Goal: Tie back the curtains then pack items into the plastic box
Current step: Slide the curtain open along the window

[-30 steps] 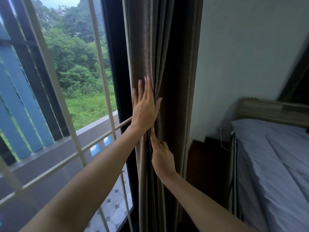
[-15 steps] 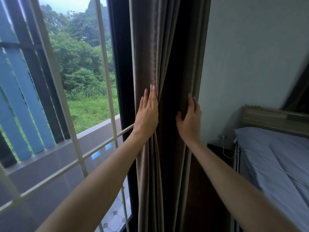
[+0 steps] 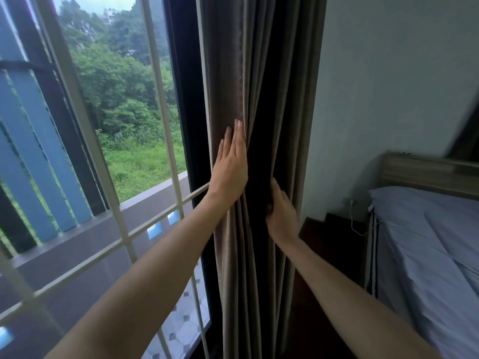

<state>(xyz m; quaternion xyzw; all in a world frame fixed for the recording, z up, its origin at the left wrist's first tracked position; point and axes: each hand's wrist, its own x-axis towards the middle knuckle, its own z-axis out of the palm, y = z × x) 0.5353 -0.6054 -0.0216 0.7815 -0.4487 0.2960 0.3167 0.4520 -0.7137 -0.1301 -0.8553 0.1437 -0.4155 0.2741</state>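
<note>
The curtain point(image 3: 259, 99) is hanging gathered in long vertical folds, running top to bottom between the window point(image 3: 116, 151) and the wall point(image 3: 388, 86). The left hand point(image 3: 229, 169) is lying flat and released against its window-side folds, fingers pointing up. The right hand point(image 3: 281, 216), lower down, is curling its fingers into the wall-side folds, grasping them. A bed point(image 3: 427, 255) is standing at the right.

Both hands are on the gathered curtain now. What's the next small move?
Probably close the right hand round the gathered brown fabric curtain toward the flat left hand, bunching the folds. No tie-back is visible, and the folds hang loose.
</note>
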